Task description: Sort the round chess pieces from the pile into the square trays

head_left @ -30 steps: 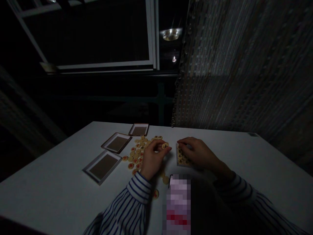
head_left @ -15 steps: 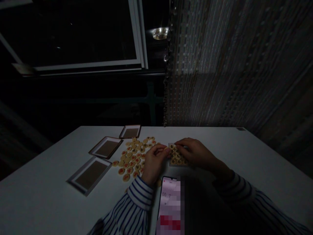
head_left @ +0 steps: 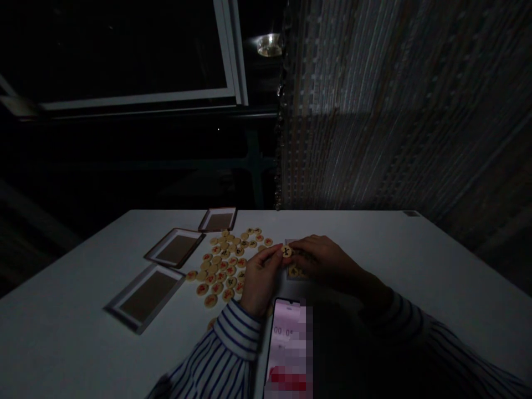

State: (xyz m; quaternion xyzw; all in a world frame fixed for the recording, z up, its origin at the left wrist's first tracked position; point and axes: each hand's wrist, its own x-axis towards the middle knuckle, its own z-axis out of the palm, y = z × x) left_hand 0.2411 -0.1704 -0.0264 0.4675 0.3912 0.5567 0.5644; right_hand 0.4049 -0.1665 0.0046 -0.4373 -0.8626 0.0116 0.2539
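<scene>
A round xiangqi piece (head_left: 286, 251) with a black character stands tilted between my two hands, its face toward me. My left hand (head_left: 262, 272) pinches its left edge with thumb and fingertips. From the other side, the thumb and forefinger of my right hand (head_left: 326, 259) close on its right edge. Under my right hand lies a small box (head_left: 296, 278) with black-marked xiangqi pieces (head_left: 293, 271) in it, partly covered by the hand. Loose xiangqi pieces (head_left: 222, 266), some with red or black characters and some blank side up, spread left of my left hand.
Three shallow box parts stand at the left of the white table (head_left: 407, 266): a near one (head_left: 143, 299), a middle one (head_left: 177, 247) and a far one (head_left: 218, 220). A lit phone (head_left: 286, 338) lies close in front of me. A bead curtain (head_left: 353, 111) hangs behind the table.
My right hand has moved slightly left, from over the box to the piece at my left fingertips. The piece's marked face now shows. The view has shifted a little.
</scene>
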